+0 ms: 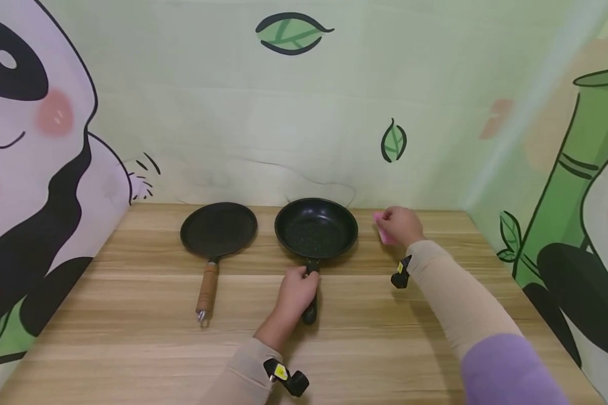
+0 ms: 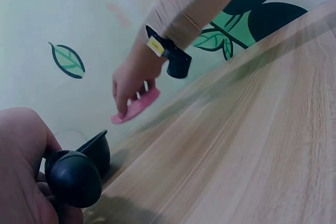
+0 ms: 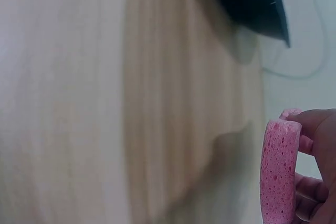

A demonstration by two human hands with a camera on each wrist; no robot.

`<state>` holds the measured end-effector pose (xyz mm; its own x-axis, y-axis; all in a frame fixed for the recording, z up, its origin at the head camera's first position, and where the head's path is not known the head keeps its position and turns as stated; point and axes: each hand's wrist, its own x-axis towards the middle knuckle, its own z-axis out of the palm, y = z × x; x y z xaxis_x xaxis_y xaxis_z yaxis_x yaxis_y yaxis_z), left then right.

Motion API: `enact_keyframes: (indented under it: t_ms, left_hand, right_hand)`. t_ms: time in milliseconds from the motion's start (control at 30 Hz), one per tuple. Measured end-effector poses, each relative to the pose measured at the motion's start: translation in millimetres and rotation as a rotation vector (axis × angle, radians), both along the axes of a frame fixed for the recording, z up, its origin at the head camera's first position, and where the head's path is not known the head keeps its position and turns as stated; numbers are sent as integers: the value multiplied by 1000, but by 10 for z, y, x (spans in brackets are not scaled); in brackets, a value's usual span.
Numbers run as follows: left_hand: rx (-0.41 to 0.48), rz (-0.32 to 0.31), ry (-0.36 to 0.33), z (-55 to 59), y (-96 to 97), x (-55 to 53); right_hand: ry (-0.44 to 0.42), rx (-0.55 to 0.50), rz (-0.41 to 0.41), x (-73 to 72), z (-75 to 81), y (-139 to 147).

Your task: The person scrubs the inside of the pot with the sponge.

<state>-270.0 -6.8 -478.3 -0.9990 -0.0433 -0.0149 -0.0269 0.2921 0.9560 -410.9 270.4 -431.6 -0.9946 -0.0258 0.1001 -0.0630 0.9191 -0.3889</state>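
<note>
A black frying pan point(image 1: 316, 228) with a deep round bowl sits at the back middle of the table. My left hand point(image 1: 298, 292) grips its black handle point(image 1: 311, 313), and the handle's rounded end point(image 2: 76, 179) pokes out of the fist in the left wrist view. To the right of the pan, my right hand point(image 1: 403, 224) pinches a pink sponge point(image 3: 279, 174) between thumb and fingers. The left wrist view shows this sponge point(image 2: 137, 107) held above the tabletop. The right wrist view shows its porous face and a slight bend.
Left of the frying pan lies a flat black pan point(image 1: 219, 229) with a wooden handle point(image 1: 208, 288) pointing toward me. The wooden table point(image 1: 147, 360) ends at the back against a wall point(image 1: 202, 112) printed with pandas and leaves. Each sleeve carries a small black wrist camera point(image 1: 400, 272).
</note>
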Motion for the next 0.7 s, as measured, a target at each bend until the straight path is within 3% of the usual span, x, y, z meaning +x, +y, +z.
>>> enact_keyframes:
  t_ms: [233,700]
  left_hand:
    - [121,-32,-81,3,25,25]
    - [113,-48,-64,13,53,34]
  right_hand:
    - [-41,-27,-28,-13,-240,1]
    - [4,17,-100,-22,-415,-115]
